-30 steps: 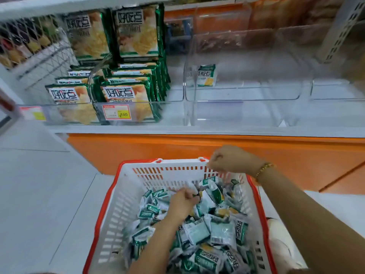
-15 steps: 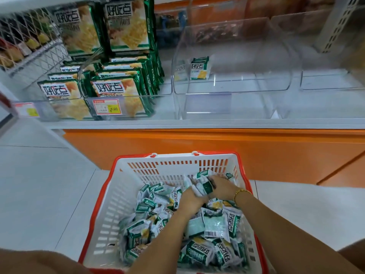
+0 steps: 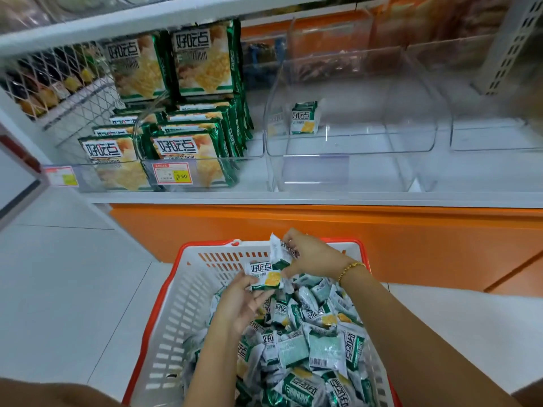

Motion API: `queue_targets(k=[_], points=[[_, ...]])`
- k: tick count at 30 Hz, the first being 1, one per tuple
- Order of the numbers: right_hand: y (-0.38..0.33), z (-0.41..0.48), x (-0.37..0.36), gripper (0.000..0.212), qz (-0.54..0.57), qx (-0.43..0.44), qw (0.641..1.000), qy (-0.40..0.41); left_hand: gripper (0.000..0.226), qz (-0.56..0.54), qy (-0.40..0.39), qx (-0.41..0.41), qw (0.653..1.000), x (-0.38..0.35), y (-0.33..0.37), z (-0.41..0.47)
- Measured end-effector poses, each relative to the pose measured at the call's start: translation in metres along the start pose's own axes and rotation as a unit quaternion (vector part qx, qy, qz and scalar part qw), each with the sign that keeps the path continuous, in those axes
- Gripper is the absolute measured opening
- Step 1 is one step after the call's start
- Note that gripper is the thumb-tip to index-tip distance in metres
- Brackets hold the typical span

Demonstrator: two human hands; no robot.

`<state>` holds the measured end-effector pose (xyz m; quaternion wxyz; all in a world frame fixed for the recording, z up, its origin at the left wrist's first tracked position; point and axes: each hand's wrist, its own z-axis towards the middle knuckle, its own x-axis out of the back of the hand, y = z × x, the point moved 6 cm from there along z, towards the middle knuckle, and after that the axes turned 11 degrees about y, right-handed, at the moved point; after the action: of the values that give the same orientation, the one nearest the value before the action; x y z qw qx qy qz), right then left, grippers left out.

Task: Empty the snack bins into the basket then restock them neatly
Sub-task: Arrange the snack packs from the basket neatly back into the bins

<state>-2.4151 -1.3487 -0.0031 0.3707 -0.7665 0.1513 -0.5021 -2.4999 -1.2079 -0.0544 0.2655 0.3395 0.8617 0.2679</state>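
**Step in hand:** restocking, by my judgement. The clear bin on the shelf holds only one lone packet, upright at its back left. The basket on the floor below is heaped with small packets, so emptying appears complete and packets are being gathered for return.

**Left hand**: the fingers are curled beneath a face-up packet, gripped above the heap near the basket's far wall.

**Right hand**: the fingers pinch a second packet, just above the first and touching it. Whether more than one is held cannot be told.

**Next move calls for:** squaring the packets to face one way, lifting them to the bin and standing them beside the lone packet. The glossy wrappers are likely to slide.
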Motion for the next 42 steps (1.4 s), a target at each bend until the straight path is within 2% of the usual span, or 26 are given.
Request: queue_targets(k=[5,9,13,15,17,19,21,24,28,32,34,36,38,40,42], points=[[-0.052,-0.012,0.015,0.059,-0.041,0.114,0.99,0.069,0.044,-0.013,-0.048,-0.092,0.995,-0.022,0.042,-0.033],[-0.082,-0.022,0.029,0.059,-0.028,0.159,0.978,0.136,0.059,0.062,-0.053,-0.167,0.983,-0.032,0.064,-0.062],[-0.104,-0.032,0.047,0.056,-0.021,0.198,0.961,0.192,0.047,0.111,-0.082,-0.231,0.963,-0.045,0.079,-0.086],[-0.107,-0.034,0.062,0.069,0.002,0.181,0.971,0.154,0.035,0.102,-0.086,-0.257,0.957,-0.052,0.094,-0.096],[-0.111,-0.035,0.082,0.077,0.082,0.145,0.983,0.079,0.041,0.112,-0.096,-0.292,0.945,-0.062,0.115,-0.104],[-0.118,-0.03,0.107,0.069,0.18,0.135,0.974,0.024,0.048,0.142,-0.103,-0.348,0.921,-0.076,0.139,-0.115],[-0.126,-0.021,0.134,0.055,0.229,0.136,0.964,-0.008,0.042,0.208,-0.097,-0.428,0.874,-0.097,0.163,-0.127],[-0.144,-0.008,0.176,0.057,0.181,0.175,0.968,-0.014,0.028,0.258,-0.092,-0.527,0.804,-0.135,0.197,-0.146],[-0.161,0.013,0.23,0.048,0.097,0.196,0.976,0.01,0.025,0.267,-0.108,-0.589,0.755,-0.181,0.23,-0.153],[-0.15,0.044,0.252,0.036,0.131,0.149,0.98,0.024,0.011,0.292,-0.121,-0.588,0.744,-0.215,0.24,-0.131],[-0.134,0.061,0.262,0.034,0.135,0.109,0.982,0.069,0.013,0.301,-0.102,-0.597,0.737,-0.224,0.242,-0.117],[-0.116,0.077,0.272,0.031,0.061,0.06,0.985,0.149,0.026,0.319,-0.063,-0.612,0.721,-0.223,0.242,-0.101],[-0.098,0.093,0.277,0.032,-0.062,-0.002,0.974,0.216,0.044,0.337,-0.017,-0.606,0.721,-0.215,0.237,-0.088],[-0.086,0.11,0.269,0.041,-0.129,-0.024,0.965,0.227,0.051,0.356,-0.004,-0.599,0.717,-0.206,0.226,-0.079],[-0.08,0.129,0.254,0.053,-0.162,-0.006,0.962,0.22,0.049,0.363,-0.016,-0.599,0.714,-0.198,0.214,-0.073]])
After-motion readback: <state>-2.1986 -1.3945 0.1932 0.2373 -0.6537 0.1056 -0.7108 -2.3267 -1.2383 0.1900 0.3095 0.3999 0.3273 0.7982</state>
